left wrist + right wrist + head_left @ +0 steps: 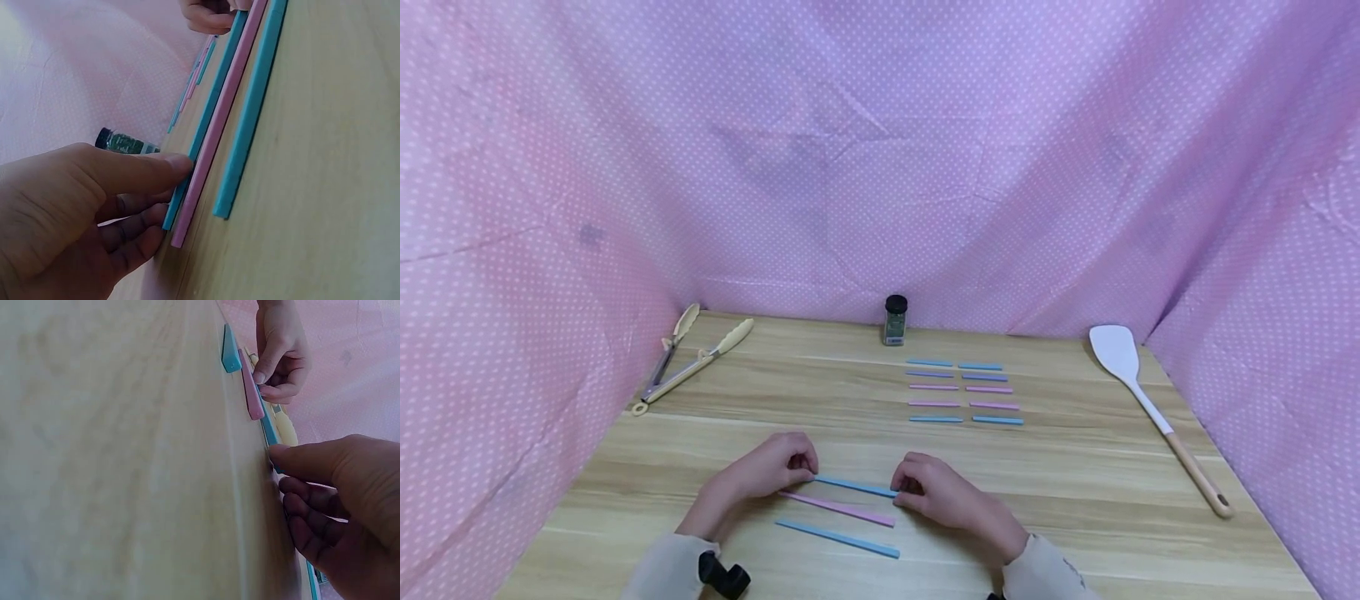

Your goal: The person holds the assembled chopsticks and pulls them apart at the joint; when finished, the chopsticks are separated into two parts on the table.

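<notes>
Three long thin sticks lie roughly side by side near the front of the table. The farthest is a blue stick [855, 486]. My left hand [775, 465] pinches its left end between thumb and fingers, and my right hand [943, 493] pinches its right end. Just nearer lies a pink stick [838, 508], its left end close under the left hand. Nearest the front is another blue stick [837, 539], untouched. In the left wrist view the left thumb lies over the held blue stick [215, 87], fingers curling behind it.
Behind the right hand, short blue, purple and pink sticks [933, 387] lie in two columns. A dark-capped jar [895, 321] stands at the back. Spread tongs [683, 379] lie at the left, a white spatula [1138, 392] at the right. Pink dotted cloth [880, 167] hangs around the table [1060, 467].
</notes>
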The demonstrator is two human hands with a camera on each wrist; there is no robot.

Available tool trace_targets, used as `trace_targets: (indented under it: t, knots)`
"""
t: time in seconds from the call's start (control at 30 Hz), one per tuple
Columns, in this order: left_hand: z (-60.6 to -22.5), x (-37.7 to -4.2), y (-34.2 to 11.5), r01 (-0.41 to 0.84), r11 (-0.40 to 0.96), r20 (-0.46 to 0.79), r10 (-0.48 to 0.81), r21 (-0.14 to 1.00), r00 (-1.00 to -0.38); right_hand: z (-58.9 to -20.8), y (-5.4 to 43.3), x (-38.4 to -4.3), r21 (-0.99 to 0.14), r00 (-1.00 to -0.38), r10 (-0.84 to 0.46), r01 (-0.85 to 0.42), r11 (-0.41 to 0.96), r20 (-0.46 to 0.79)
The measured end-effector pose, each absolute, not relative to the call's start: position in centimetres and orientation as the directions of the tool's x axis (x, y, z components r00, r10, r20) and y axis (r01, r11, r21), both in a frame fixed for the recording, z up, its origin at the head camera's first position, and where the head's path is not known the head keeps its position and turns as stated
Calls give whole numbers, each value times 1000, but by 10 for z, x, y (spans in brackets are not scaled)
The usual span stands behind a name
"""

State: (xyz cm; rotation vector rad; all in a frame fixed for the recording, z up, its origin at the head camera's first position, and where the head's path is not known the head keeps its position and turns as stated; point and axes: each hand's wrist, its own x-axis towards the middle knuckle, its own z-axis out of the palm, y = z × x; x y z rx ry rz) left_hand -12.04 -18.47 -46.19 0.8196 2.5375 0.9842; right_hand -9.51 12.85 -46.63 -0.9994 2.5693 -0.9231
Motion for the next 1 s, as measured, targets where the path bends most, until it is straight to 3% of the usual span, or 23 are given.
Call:
trace_targets:
  t: [0.37, 0.73, 1.0]
  knots:
    - [-456, -120, -180, 425, 631, -59, 598, 649, -799, -458, 132, -94, -680, -801, -598, -437, 589, -3]
    - [-434, -130, -160, 428, 647, -25, 568, 632, -822, -440, 145, -105, -664, -854, -513, -431, 612, 81]
    - [-418, -135, -137, 446, 660, -33, 580, 604, -814, -434, 149, -111, -643, -850, -500, -478, 598, 166]
